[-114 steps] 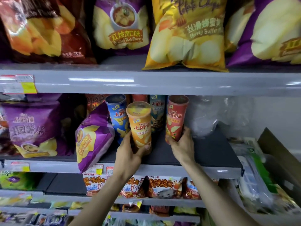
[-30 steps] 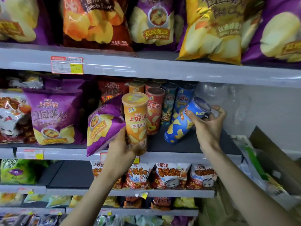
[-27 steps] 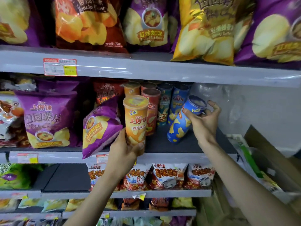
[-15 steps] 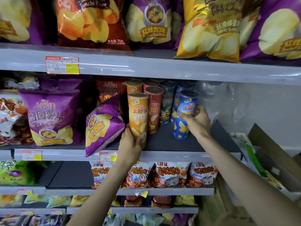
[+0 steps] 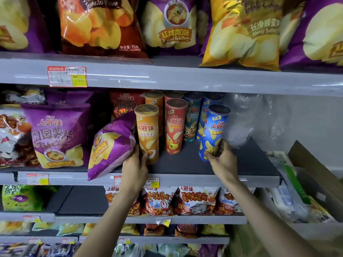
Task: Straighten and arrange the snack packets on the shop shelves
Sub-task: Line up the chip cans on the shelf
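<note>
Mid shelf, lots packed in. A tilted purple chip bag leans on the left side of our orange can, its bottom corner hanging over the shelf lip. Behind & to the right stands a red can, upright, then a teal can plus more cans in the back rows, tops only partly seen. Crumpled clear plastic wrap fills the back right corner, just beside our blue can. A cardboard box sits off the shelf's right end. Our left hand grips the orange can low down: thumb across the front near the base, fingers curled round the bag side, hidden between can & bag. The can is upright near the front edge. Our right hand wraps the bottom third of the blue can, fingers curled round its right side & thumb at the base. The can's top leans a bit right; can't tell if the base sits flat.
</note>
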### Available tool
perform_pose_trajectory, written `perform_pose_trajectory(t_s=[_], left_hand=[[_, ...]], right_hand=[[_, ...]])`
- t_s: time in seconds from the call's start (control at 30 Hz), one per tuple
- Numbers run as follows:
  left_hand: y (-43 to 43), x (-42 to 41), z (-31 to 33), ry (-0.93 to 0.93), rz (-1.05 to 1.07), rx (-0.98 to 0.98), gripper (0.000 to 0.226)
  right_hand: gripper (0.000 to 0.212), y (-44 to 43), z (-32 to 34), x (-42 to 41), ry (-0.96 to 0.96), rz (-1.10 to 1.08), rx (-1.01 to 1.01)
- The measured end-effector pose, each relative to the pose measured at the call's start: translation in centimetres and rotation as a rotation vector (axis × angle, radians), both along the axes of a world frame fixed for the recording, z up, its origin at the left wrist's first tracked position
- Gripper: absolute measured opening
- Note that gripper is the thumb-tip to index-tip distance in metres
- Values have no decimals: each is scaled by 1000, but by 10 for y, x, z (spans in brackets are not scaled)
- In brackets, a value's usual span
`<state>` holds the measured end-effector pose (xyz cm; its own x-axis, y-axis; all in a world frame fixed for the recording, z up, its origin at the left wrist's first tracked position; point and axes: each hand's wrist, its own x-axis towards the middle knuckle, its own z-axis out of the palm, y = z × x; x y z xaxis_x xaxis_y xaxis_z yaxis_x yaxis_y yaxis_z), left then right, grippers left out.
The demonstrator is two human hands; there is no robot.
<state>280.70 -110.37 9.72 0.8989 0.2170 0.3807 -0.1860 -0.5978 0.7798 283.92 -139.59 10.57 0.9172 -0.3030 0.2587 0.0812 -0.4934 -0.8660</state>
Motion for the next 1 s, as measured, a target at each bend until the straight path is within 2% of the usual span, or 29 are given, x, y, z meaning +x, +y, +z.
perform_pose_trajectory(t_s=[0.17, 0.37, 0.57, 0.7, 0.9, 1.0], left_hand=[[-18, -18, -7, 33, 52, 15, 48], [-33, -3, -7, 96, 158, -10, 54], [-45, 18, 1, 256, 212, -12, 38], [-42, 36, 1, 254, 208, 34, 38], [-43, 46, -6, 180, 223, 104, 51], [-47, 44, -11, 160, 244, 157, 57]], right_hand=[[52, 1, -9, 0, -12, -10, -18], [53, 8, -8, 6, 0, -55, -64], [48, 12, -7, 15, 39, -70, -104], [49, 12, -5, 24, 104, -94, -147], [70, 15, -12, 26, 73, -85, -238], [69, 17, -16, 27, 60, -123, -298]])
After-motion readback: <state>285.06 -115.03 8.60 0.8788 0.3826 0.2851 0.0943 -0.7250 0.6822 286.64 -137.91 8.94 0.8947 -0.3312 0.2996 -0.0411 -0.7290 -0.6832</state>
